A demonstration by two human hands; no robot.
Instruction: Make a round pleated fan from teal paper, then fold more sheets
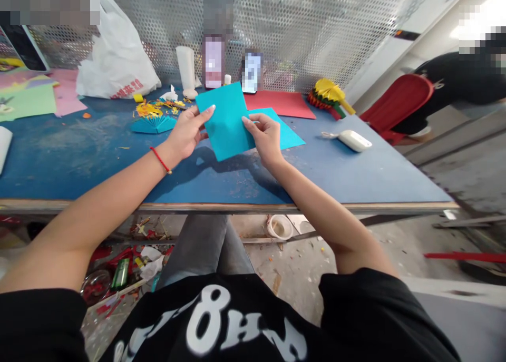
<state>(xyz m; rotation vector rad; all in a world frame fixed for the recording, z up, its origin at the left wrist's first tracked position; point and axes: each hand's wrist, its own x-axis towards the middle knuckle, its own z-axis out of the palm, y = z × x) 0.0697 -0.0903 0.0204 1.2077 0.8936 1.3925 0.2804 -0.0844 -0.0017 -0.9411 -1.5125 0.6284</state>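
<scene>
I hold a teal sheet of paper [226,120] up above the blue table [71,156], tilted toward me. My left hand [187,133] grips its left edge, thumb on the front. My right hand [265,137] pinches its right edge. A red cord bracelet circles my left wrist. Under the raised sheet another teal sheet [286,133] lies flat on the table, partly hidden. A pleated teal paper fan [154,124] rests on the table to the left of my left hand.
A red sheet [282,104], a yellow-and-red folded paper ornament [328,94], a white device [353,139], yellow paper scraps [152,108], a white plastic bag [116,56], a white paper roll [185,67] and two phones against the mesh screen. A person in black sits far right on a red chair [399,101].
</scene>
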